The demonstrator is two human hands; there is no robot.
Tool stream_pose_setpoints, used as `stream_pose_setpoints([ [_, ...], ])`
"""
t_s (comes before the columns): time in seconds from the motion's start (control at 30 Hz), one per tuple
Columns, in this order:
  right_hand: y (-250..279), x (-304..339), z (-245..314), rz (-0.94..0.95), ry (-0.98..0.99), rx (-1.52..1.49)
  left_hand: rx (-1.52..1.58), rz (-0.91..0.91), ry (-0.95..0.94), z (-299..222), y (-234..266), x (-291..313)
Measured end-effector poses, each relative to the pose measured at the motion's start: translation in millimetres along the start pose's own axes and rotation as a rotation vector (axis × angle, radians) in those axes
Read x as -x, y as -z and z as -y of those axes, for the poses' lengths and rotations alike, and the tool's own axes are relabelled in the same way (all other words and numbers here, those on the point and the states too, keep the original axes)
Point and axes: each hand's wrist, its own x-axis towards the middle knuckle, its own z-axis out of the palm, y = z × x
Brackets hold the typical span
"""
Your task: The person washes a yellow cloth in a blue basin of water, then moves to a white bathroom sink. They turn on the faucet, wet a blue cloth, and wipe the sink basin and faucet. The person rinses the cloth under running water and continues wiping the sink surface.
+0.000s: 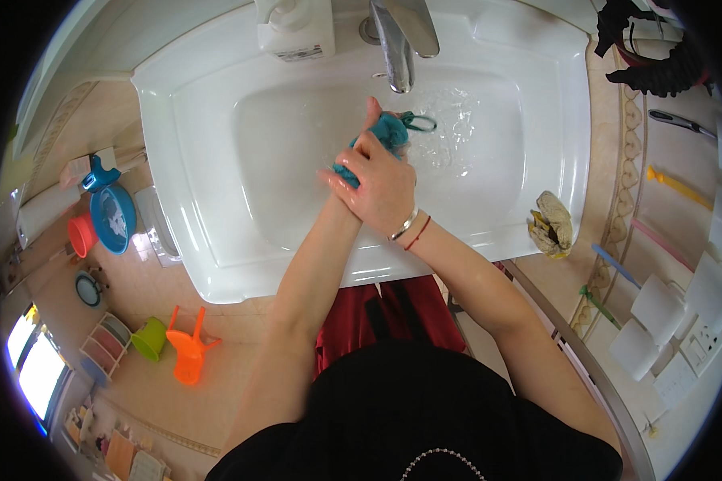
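Observation:
Over the white sink basin (281,200), both my hands are together around a wet teal cloth (389,132). A thin loop on the cloth hangs out to the right. My right hand (383,188) lies on top, its fingers curled over the cloth and across the left hand. Beneath it is my left hand (372,114), gripping the cloth from below. One of its digits sticks up past the cloth; the others are mostly hidden. Past the hands, the chrome faucet (401,60) points down into the basin. Water ripples show to the right of the cloth.
A white pump bottle (297,28) stands on the sink's back left. A yellowish, crumpled sponge-like thing (551,224) sits on the right rim. White switch plates (702,345) are on the right. An orange stool (188,353) and blue basin (112,218) are at left.

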Motion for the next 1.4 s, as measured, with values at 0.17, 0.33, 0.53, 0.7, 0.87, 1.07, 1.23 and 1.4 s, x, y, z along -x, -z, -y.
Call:
stream_pose_setpoints([
  [0.17,-11,-18,-18,-0.081,-0.091,0.017,0.049,0.205,-0.153,13,14,-10],
  [0.33,-8,-28,-28,-0.028,-0.051,0.048,0.077,-0.063,-0.235,15,4,-4],
  [0.53,-14,-39,-90,0.059,-0.345,0.06,-0.107,-0.382,-0.284,31,-6,1],
  [0.7,-24,-24,-138,0.12,-0.653,0.175,-0.348,-0.627,-0.161,13,-18,2],
  [0.87,-16,-4,-159,0.042,-0.528,0.308,-0.4,-0.594,-0.244,-9,-4,18],
  [1.07,-43,24,-160,0.12,-0.377,0.275,-0.416,-0.521,-0.14,-7,-5,15],
  [1.23,-30,6,-91,0.052,-0.217,-0.142,-0.32,-0.392,-0.169,-12,17,-8],
  [1.4,10,11,-21,0.148,-0.112,-0.189,-0.084,-0.175,-0.035,-22,-14,5],
])
